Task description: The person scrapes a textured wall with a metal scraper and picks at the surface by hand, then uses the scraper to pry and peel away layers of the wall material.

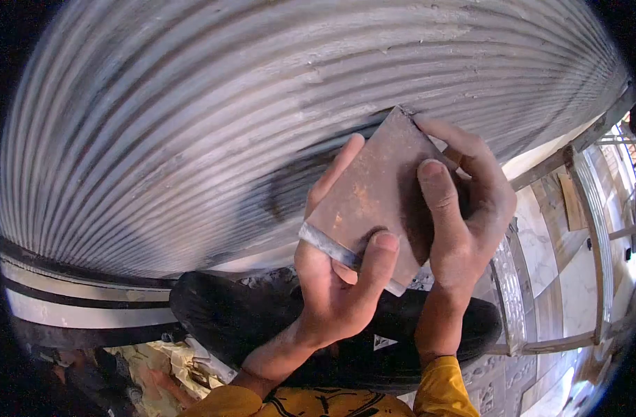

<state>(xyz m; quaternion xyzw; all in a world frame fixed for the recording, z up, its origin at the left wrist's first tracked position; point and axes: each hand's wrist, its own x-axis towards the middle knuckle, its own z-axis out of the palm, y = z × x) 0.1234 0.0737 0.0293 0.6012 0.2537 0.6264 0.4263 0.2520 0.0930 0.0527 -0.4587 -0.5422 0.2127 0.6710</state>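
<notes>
A flat, roughly square brownish-grey plate (367,187) with rusty spots and a pale strip along its lower left edge is held up in front of a ribbed grey surface (193,139). My left hand (339,285) supports it from below and behind, with the thumb on its face near the lower edge. On the right side, my right hand (467,201) grips the plate, thumb bent in front and fingers at its upper right edge. The fingers behind the plate are partly hidden.
My dark-clad knees (227,313) are below the ribbed surface. A metal frame like a ladder (599,236) lies at the right over a tiled floor (540,222). Crumpled yellowish material (186,365) is at the lower left, near a pale band (88,313).
</notes>
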